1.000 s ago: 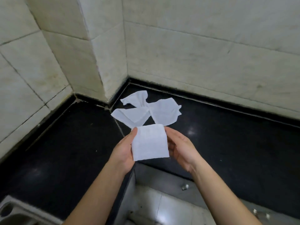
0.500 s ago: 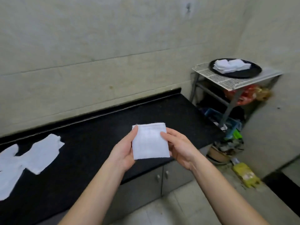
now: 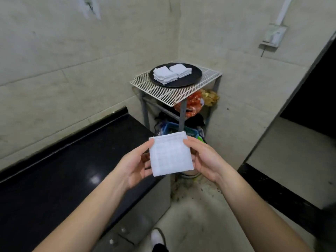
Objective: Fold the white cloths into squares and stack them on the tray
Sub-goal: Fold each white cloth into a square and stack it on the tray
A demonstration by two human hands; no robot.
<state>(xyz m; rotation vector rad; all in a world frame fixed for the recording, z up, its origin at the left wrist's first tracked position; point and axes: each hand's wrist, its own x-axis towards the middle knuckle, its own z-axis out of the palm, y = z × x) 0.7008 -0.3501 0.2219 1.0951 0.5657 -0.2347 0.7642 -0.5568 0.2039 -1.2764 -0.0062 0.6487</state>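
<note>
A white cloth folded into a square (image 3: pixel 171 155) is held up in front of me at chest height. My left hand (image 3: pixel 135 165) pinches its left edge, thumb on top. My right hand (image 3: pixel 204 160) pinches its right edge the same way. Ahead, in the corner, a round black tray (image 3: pixel 192 79) sits on a white wire rack (image 3: pixel 174 92). Two stacks of folded white cloths (image 3: pixel 171 72) lie side by side on the tray. The cloths left on the counter are out of view.
A black countertop (image 3: pixel 69 171) runs along the left wall and ends short of the rack. Bags and a blue basket (image 3: pixel 181 124) crowd the space under the rack. A dark doorway (image 3: pixel 309 106) opens on the right. Littered tiled floor lies below.
My view has swung right from the counter corner with the loose cloths to the rack and tray, which now sit straight ahead and closer. Both hands keep the same hold on the folded cloth.
</note>
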